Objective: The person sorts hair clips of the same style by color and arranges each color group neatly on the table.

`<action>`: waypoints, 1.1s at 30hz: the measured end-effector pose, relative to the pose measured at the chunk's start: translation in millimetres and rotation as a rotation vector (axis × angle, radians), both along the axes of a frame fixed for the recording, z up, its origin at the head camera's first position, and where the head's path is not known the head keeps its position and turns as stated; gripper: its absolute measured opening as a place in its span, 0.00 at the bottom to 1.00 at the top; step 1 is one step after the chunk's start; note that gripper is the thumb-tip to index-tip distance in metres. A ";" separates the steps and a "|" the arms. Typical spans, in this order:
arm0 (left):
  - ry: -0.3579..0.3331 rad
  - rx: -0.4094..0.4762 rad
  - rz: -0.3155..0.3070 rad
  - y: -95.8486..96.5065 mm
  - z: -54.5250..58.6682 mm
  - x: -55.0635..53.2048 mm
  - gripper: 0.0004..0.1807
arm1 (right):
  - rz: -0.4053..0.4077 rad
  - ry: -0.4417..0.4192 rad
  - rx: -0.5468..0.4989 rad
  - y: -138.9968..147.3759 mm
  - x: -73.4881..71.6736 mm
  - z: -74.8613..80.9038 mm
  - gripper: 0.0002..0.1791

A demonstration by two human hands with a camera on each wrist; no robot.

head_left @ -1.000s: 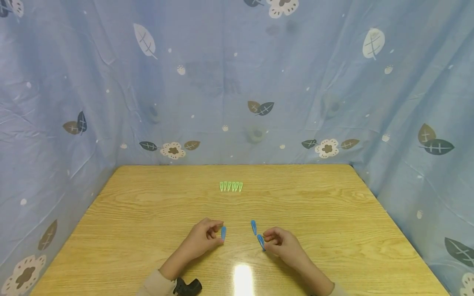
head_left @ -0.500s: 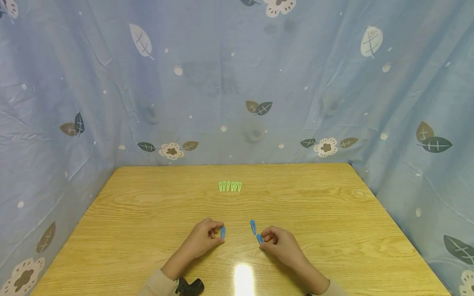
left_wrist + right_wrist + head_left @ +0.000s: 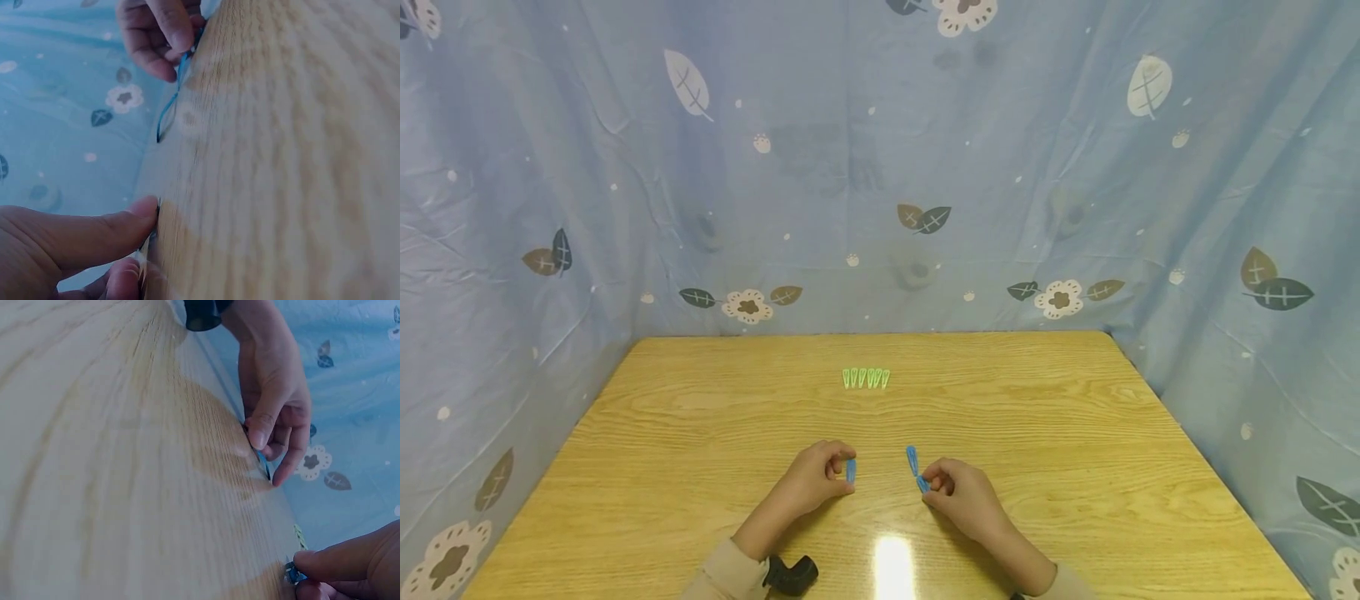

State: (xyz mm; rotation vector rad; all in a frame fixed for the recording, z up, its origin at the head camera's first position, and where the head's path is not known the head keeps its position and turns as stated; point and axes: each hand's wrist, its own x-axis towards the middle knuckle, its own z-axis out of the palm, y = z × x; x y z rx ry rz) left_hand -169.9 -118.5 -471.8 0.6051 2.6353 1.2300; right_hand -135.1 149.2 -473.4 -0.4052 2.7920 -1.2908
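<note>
Right hand (image 3: pixel 964 497), lower centre: pinched a blue teardrop-shaped clip (image 3: pixel 922 484), newly shifted leftward, its gap to a matching blue clip (image 3: pixel 912 460) narrowed. Left hand (image 3: pixel 813 478), lower centre: gripped a third blue clip (image 3: pixel 851 471).

Just right of the frame's lower centre, my right hand (image 3: pixel 963 497) is shifting the lower clip (image 3: pixel 922 484) leftward, bringing it closer to the upper clip (image 3: pixel 912 460).

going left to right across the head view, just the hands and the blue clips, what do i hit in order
Left hand → first blue clip → second blue clip → third blue clip → right hand
</note>
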 end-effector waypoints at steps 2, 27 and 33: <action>-0.022 0.006 0.007 0.3 0.7 -0.5 0.21 | 0.001 0.001 0.000 0.1 0.1 -0.5 0.08; -0.030 -0.036 0.126 12.1 17.2 3.6 0.15 | -0.010 0.014 -0.006 -3.3 2.1 2.8 0.08; -0.045 -0.029 0.143 14.4 16.7 4.0 0.15 | -0.007 0.014 -0.020 -3.1 2.1 3.7 0.08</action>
